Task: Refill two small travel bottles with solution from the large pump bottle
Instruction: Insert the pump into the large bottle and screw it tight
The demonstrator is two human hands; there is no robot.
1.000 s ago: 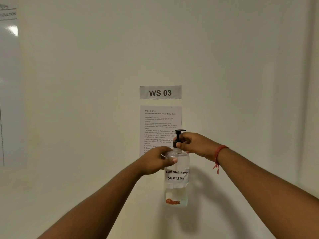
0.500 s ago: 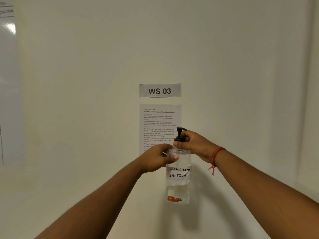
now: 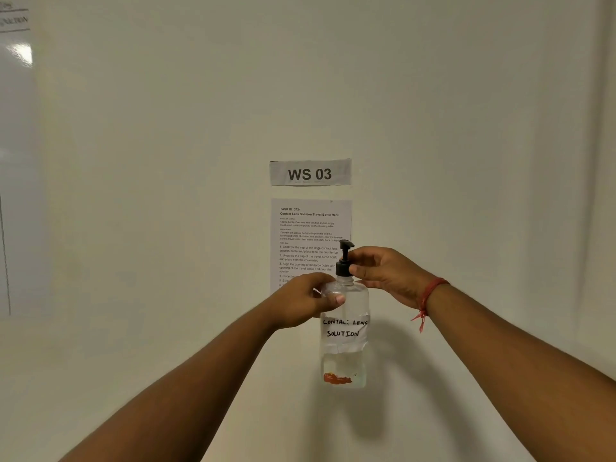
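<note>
Two hands are gripping the clear pump bottle, held upright in the air before me: my left hand is curling round its shoulder, my right hand is pinching the black pump collar. Behind, a task sheet and "WS 03" sign are hanging on the wall.

Paper strip taped to wall: "WS 03", bold black.

Printed sheet just below it: "TASK ID 3724", heading "Contact Lens Solution Travel Bottle Refill". Numbered steps partly legible: "1. Unscrew the cap of the large contact lens solution bottle and place it on the countertop". Lower lines hidden.

Pump bottle, handwritten label: "CONTACT LENS SOLUTION".

Board, far left: letters cut off, unreadable.
</note>
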